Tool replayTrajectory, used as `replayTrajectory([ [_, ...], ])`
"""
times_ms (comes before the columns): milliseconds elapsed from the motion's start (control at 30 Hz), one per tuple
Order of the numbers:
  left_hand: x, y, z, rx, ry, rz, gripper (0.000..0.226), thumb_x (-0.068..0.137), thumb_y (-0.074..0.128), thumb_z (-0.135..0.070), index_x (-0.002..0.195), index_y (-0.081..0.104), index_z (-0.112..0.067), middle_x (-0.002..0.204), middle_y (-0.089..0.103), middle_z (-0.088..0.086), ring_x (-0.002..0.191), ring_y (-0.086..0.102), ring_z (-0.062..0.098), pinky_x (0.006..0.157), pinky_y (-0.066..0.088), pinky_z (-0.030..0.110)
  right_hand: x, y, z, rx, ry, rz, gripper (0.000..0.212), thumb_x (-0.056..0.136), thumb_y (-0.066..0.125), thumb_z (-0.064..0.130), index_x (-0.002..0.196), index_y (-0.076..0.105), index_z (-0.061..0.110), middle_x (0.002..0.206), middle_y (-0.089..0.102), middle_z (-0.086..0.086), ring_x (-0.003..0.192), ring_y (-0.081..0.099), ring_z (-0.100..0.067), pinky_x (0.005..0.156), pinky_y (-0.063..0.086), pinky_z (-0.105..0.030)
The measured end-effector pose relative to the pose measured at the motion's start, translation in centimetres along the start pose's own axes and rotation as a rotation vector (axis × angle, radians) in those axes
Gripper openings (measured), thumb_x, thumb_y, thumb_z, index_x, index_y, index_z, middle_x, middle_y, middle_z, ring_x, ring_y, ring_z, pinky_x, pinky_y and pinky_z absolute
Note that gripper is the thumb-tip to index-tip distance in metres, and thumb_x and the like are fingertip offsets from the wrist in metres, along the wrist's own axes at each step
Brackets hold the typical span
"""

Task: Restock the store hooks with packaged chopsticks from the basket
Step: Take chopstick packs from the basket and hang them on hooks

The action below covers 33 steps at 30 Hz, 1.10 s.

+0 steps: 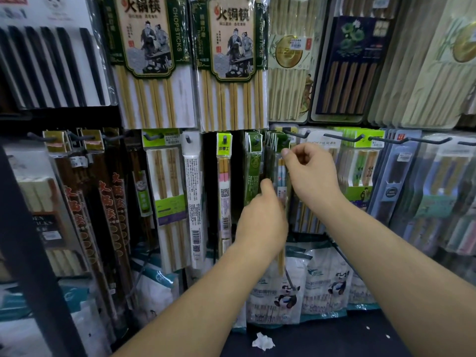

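A slim clear pack of chopsticks (281, 173) with a blue and white printed top hangs upright at the middle of the display. My right hand (310, 173) pinches its top edge right at a dark hook (284, 143) that carries green-topped packs. My left hand (262, 215) grips the same pack lower down, and the wooden tips stick out below my wrist. The basket is out of view.
Rows of hooks hold other chopstick packs: large green hot-pot packs (229, 60) above, dark wood packs (108, 202) left, a pink-banded pack (224, 181) beside my left hand, bare hook tips (345, 138) right. Panda-printed bags (286, 292) lie below, and a crumpled paper (262, 341) on the dark ledge.
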<state>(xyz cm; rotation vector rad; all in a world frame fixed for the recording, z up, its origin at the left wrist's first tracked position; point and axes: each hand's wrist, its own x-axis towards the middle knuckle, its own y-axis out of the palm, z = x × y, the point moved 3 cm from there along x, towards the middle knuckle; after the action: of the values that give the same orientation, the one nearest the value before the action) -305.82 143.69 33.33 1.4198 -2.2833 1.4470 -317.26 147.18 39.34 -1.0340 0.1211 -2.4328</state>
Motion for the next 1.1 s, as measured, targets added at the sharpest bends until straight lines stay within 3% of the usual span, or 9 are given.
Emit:
replayTrajectory([
  [200,-0.5,1.6,0.3,0.005,-0.098,0.101,0.073,0.102,0.051,-0.008,0.159,0.007,-0.011,0.134,0.054,0.022,0.108,0.063,0.039,0.081,0.052,0.046,0.0,0.6,-1.0,0.035,0.011,0.003,0.024,0.099,0.061,0.038,0.08,0.062,0.024,0.069,0.057,0.008,0.061,0.05,0.001,0.055,0.038,-0.013],
  [333,-2.9,1.2,1.1,0.099,-0.021,0.113,0.059,0.105,0.05,-0.019,0.155,0.022,-0.01,0.117,0.063,0.015,0.094,0.066,0.032,0.067,0.051,0.039,-3.4,-0.3,-2.6,0.111,0.051,-0.025,0.022,0.097,0.062,0.041,0.084,0.063,0.024,0.074,0.062,0.007,0.063,0.054,0.003,0.056,0.041,-0.009],
  [467,-7.9,0.5,4.4,0.081,0.086,0.111,0.017,0.102,0.051,-0.033,0.115,0.056,-0.022,0.091,0.065,-0.004,0.078,0.063,0.017,0.067,0.057,0.04,-10.6,0.3,-6.4,0.118,0.17,0.069,0.02,0.1,0.059,0.035,0.084,0.062,0.023,0.073,0.064,0.006,0.062,0.056,-0.005,0.055,0.046,-0.016],
  [567,-12.5,0.5,10.5,0.035,-0.118,0.174,0.011,0.102,0.052,-0.041,0.105,0.058,-0.033,0.083,0.06,-0.018,0.076,0.059,0.003,0.066,0.054,0.031,-18.2,2.6,-10.2,0.082,0.292,0.283,0.023,0.101,0.058,0.033,0.081,0.061,0.021,0.07,0.059,0.006,0.06,0.054,-0.012,0.054,0.047,-0.025],
  [667,-17.9,0.8,18.0,0.042,-0.365,0.169,0.009,0.102,0.056,-0.036,0.096,0.058,-0.03,0.077,0.062,-0.014,0.069,0.059,0.002,0.061,0.051,0.028,-26.2,6.0,-13.9,0.03,0.399,0.598,0.022,0.099,0.063,0.021,0.077,0.063,0.02,0.065,0.059,0.006,0.058,0.053,-0.006,0.056,0.044,-0.019],
  [767,-23.8,1.7,24.4,0.082,-0.576,0.165,0.005,0.1,0.06,-0.026,0.097,0.062,-0.022,0.082,0.064,-0.005,0.076,0.064,0.016,0.072,0.056,0.04,-34.4,9.8,-18.0,-0.129,0.456,0.92,0.014,0.092,0.068,0.014,0.078,0.069,0.016,0.074,0.07,0.003,0.073,0.065,-0.014,0.074,0.054,-0.034],
  [867,-29.5,2.5,29.7,0.163,-0.751,0.121,0.026,0.097,0.063,-0.024,0.119,0.062,-0.011,0.11,0.06,0.01,0.102,0.061,0.032,0.09,0.052,0.045,-41.9,13.2,-21.5,-0.257,0.497,1.248,0.01,0.092,0.069,0.02,0.097,0.077,0.017,0.093,0.075,-0.001,0.089,0.071,-0.02,0.076,0.051,-0.026],
  [967,-34.1,3.2,33.9,0.184,-0.92,0.126,0.042,0.095,0.064,-0.033,0.127,0.054,-0.008,0.124,0.054,0.017,0.118,0.051,0.038,0.097,0.047,0.048,-47.3,16.1,-24.8,-0.425,0.501,1.4,0.027,0.094,0.066,0.028,0.119,0.072,0.021,0.113,0.074,-0.004,0.104,0.068,-0.023,0.076,0.046,-0.023],
  [1100,-38.7,5.0,37.5,-0.063,-1.064,0.211,0.031,0.097,0.06,-0.051,0.114,0.049,-0.027,0.093,0.065,0.0,0.093,0.066,0.026,0.074,0.047,0.038,-51.7,20.0,-28.3,-0.476,0.5,1.468,0.04,0.094,0.067,0.022,0.132,0.064,0.011,0.126,0.069,-0.012,0.11,0.066,-0.028,0.078,0.046,-0.024],
])
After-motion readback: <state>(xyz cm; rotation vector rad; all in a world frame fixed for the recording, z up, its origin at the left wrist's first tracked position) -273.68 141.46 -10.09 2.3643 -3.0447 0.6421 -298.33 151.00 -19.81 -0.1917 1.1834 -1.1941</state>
